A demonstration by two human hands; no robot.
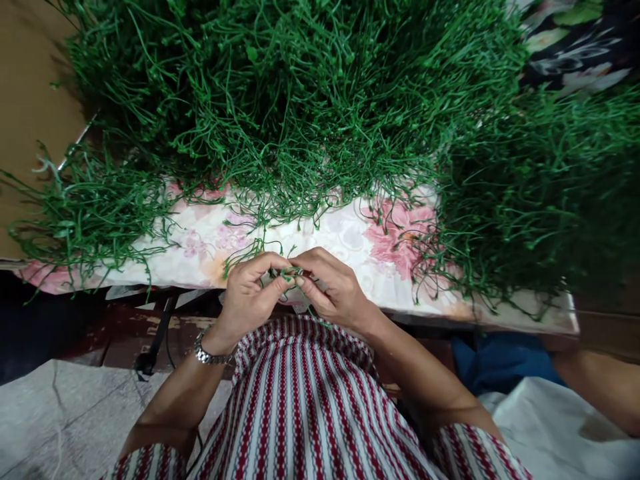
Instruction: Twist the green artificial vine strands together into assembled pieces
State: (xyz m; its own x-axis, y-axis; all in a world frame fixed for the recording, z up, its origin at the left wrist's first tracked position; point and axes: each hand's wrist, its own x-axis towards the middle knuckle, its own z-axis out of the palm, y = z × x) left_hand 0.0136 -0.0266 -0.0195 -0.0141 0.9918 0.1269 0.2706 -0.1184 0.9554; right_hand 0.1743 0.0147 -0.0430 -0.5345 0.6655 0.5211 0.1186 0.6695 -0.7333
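Observation:
My left hand [255,290] and my right hand [330,285] meet at the table's front edge, thumbs and forefingers pinched close together. Between the fingertips are a few thin green stems [287,272], with small knobby ends poking out above and below. Whether the stems are real or artificial I cannot tell. The curled fingers hide much of them. Just beyond my hands, loose green stems [300,200] spill from a large heap [300,87] of the same kind.
A floral-patterned cloth [330,233] covers the table. Smaller piles of green stems lie at the left [95,207] and the right [525,200]. Brown cardboard [30,120] stands at far left. A person's bare leg [595,383] and a pale bag [545,427] are at lower right.

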